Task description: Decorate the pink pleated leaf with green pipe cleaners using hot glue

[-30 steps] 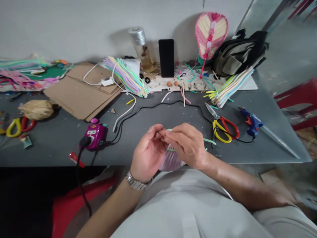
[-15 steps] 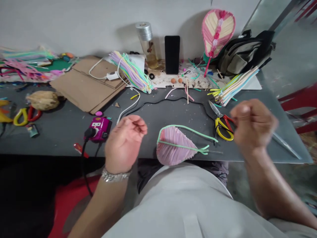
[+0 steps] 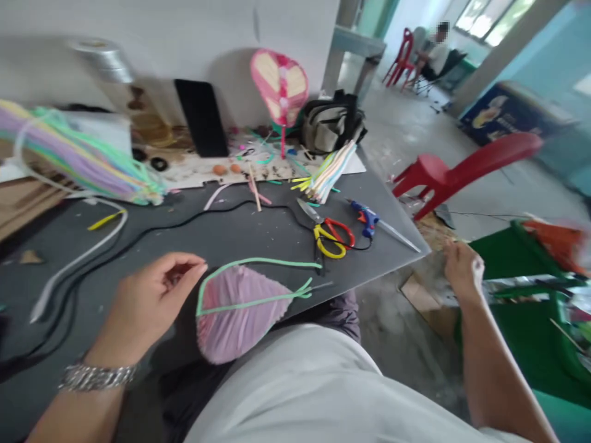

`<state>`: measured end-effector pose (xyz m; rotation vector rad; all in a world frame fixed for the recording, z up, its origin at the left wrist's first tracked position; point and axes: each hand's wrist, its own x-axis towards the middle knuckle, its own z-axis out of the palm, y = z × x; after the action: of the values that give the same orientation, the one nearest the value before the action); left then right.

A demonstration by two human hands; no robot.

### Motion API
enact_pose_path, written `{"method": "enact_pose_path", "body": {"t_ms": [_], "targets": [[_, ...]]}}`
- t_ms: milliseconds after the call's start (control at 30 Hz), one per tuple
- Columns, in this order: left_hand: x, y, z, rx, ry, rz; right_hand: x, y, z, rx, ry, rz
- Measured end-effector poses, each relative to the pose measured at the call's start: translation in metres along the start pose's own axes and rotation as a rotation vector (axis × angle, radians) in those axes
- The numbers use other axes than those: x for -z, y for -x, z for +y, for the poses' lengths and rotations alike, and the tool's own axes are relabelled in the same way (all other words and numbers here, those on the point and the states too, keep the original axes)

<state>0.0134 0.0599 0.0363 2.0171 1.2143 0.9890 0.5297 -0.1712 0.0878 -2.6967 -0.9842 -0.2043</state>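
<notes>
- The pink pleated leaf shape point(image 3: 235, 314), edged and ribbed with a green strip point(image 3: 258, 262), lies across the near edge of the tabletop point(image 3: 240, 237), overhanging it toward your lap.
- Your hands are well apart, and neither is holding the leaf shape.
- Your left hand point(image 3: 152, 301) hovers with its fingers curled just beside the leaf shape's upper edge; you can't tell from this view whether they touch it.
- Your right hand point(image 3: 462, 271) is out past the tabletop's corner, near a green tray point(image 3: 521, 258). It may be holding something, but that can't be told.
- Beyond the leaf shape lie yellow-and-red-handled scissors point(image 3: 330, 237), a blue hot glue gun point(image 3: 364, 218) and a black cable point(image 3: 184, 212).
- Farther off, a pink-and-cream fan point(image 3: 279, 86) stands by the wall, and a red plastic chair point(image 3: 462, 166) stands on the floor.
</notes>
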Motion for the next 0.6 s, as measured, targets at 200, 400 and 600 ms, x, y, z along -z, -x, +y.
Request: {"method": "enact_pose_path", "body": {"t_ms": [200,400,600], "targets": [[-0.021,-0.028,0.010,-0.192,0.041,-0.042,-0.016,-0.001,-0.006,-0.145,-0.214,0.159],[-0.015,-0.029,0.030,0.064,-0.356,-0.173,-0.069,-0.012,-0.067,-0.155,-0.723,-0.239],[-0.005,-0.026,0.022,0.096,-0.421,-0.170,-0.105,-0.035,-0.115,-0.314,-1.301,-0.665]]}}
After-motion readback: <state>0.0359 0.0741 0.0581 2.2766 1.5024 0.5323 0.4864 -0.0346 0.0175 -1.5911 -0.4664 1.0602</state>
